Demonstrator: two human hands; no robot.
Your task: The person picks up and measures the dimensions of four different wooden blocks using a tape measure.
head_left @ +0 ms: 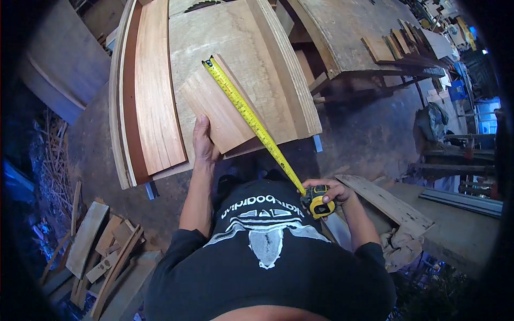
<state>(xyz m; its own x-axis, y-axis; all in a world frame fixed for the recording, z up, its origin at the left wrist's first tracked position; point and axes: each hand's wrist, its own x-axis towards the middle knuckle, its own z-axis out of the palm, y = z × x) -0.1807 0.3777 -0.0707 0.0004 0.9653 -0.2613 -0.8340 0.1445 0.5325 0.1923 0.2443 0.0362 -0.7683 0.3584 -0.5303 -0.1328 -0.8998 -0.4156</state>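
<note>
My left hand (205, 142) grips the lower left corner of a short wooden board (217, 109), its thumb on the upper face. In my right hand (334, 193) is a yellow and black tape measure (319, 202), held near my waist. Its yellow blade (251, 119) is drawn out and runs diagonally up over the board, with the hooked end near the board's far edge. Under the board lies a plywood surface (214, 35) between raised wooden sides. A long plank (155, 85) rests along the left side of that surface.
Part of a toothed saw blade (201, 6) shows at the far top. A workbench (353, 32) with stacked wood pieces (399, 44) stands at the upper right. Wood offcuts (110, 235) are piled at the lower left. Another long board (383, 200) lies right of my right hand.
</note>
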